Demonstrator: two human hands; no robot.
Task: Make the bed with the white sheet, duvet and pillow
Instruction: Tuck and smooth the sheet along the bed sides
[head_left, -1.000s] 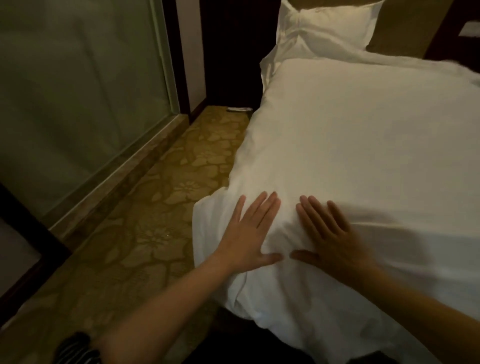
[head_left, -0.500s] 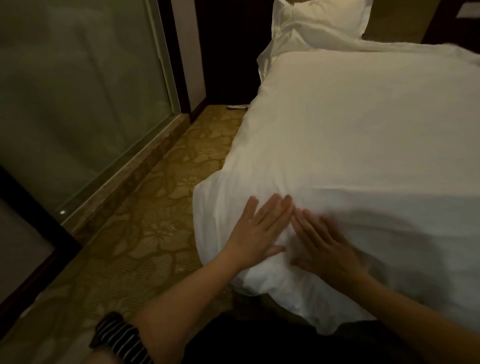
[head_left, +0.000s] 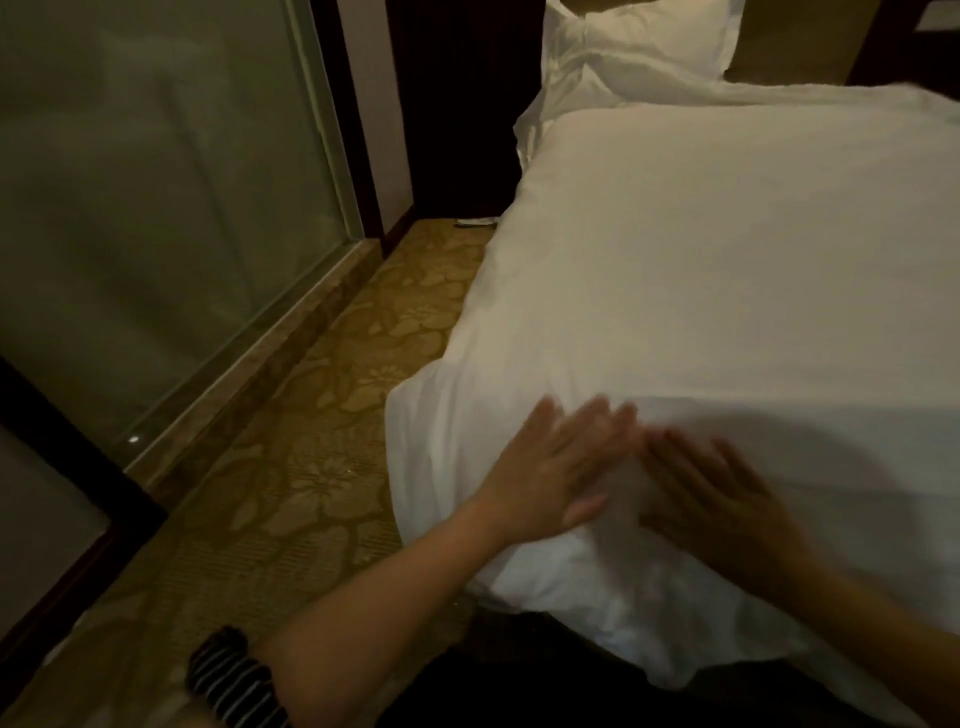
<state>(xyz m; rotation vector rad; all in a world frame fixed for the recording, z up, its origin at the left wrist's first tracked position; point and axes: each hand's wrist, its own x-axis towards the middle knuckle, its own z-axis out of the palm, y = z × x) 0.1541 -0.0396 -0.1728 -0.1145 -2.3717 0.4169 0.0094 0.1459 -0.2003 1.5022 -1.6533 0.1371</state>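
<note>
the left hand (head_left: 556, 467) is lying flat, palm down, with straight fingers, on the near corner of the duvet (head_left: 701, 260). the right hand (head_left: 727, 499) is lying just beside it in the same way, and it is holding nothing. both hands are blurred, so i cannot tell how wide the fingers are spreading.

the duvet is lying spread out wide in front of the person. its near corner is hanging over the edge toward the patterned carpet (head_left: 322, 415). the pillow (head_left: 649, 47) is sitting at the far end, and what seems to be the white sheet (head_left: 805, 96) is showing between it and the duvet.

i am judging that the duvet is soft, light and puffy, because it is wrinkling below the palms. flat palms are probably good for smoothing it, as the cloth is likely sliding easily. for pulling it straight, i think pinching the hem at the corner is better than pinching the middle, where probably only the cover is lifting.
</note>
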